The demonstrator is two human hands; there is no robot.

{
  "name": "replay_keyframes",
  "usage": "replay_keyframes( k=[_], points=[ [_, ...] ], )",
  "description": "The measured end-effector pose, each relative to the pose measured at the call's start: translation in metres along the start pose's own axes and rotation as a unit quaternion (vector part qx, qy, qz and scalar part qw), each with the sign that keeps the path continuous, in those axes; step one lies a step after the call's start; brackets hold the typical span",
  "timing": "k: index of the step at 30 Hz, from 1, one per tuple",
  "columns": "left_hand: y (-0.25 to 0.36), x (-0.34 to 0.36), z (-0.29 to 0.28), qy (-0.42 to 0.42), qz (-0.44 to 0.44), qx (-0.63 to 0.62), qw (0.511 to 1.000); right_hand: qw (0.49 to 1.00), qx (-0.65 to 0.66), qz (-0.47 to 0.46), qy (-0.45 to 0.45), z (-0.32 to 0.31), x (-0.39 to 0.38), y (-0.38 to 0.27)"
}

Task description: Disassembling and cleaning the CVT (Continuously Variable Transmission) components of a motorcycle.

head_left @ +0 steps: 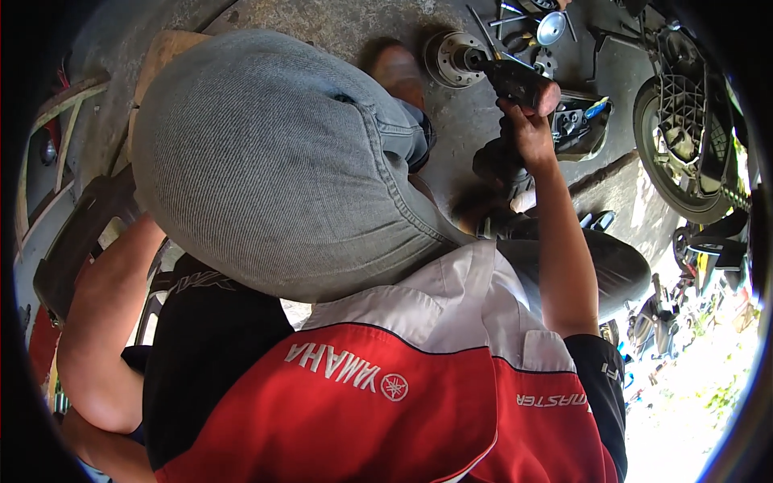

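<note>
My right hand [529,135] is wrapped round the grip of a dark cordless impact wrench [519,84], which has a reddish rear end. The wrench's nose points left, with a dark socket [469,58] at the middle of a round metal hub with holes round its flange [444,71]. This hub lies on the floor near my foot [396,71]; whether the socket sits on a nut is too small to tell. My left forearm [121,266] runs up at the left and passes behind my raised knee in grey jeans [266,153], which hides the left hand.
A tray of metal parts [594,146] stands right of the wrench. Hand tools and a shiny round metal part [551,28] lie beyond it. A motorcycle wheel [644,133] stands at the far right. A dark plastic chair [76,241] is at the left.
</note>
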State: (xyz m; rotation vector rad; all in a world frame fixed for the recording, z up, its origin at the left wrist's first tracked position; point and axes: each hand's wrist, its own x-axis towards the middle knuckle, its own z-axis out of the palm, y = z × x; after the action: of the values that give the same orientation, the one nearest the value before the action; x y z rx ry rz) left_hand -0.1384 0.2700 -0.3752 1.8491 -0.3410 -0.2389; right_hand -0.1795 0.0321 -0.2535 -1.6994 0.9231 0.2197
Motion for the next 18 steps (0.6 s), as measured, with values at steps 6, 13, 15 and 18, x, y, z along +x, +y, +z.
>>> replay_keyframes(
  k=[6, 13, 15, 18],
  points=[
    [0.04, -0.022, 0.021, -0.029, 0.003, -0.035, 0.999, 0.973, -0.218, -0.069, 0.014, 0.017, 0.023, -0.006],
    [0.108, 0.064, -0.157, 0.057, 0.078, 0.16, 0.982, 0.716, -0.536, -0.443, -0.056, -0.04, 0.072, 0.048],
    [0.123, 0.083, -0.187, 0.082, 0.108, 0.21, 0.968, 0.75, -0.496, -0.437, -0.04, -0.049, 0.072, 0.063],
    [0.075, 0.085, -0.23, 0.103, 0.088, 0.268, 0.954, 0.681, -0.522, -0.512, -0.049, -0.022, 0.099, 0.051]
  ],
)
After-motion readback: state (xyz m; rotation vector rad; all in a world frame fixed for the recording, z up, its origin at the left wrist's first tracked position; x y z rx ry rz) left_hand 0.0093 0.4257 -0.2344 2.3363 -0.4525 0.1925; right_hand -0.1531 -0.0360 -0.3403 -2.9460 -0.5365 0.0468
